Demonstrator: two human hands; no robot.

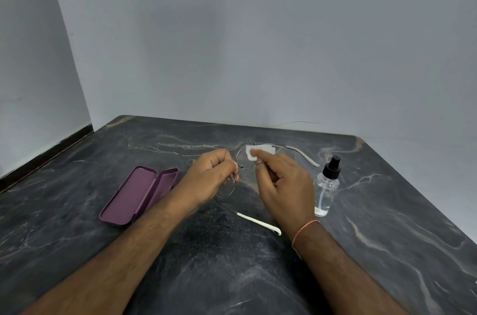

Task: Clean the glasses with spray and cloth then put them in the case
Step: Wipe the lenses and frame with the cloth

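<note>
Marble table [387, 237] | glasses [244, 159] held, temples toward viewer/right | cloth [251, 153] on lens

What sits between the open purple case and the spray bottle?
In the head view, both hands, left and right, holding the glasses and white cloth.
</note>
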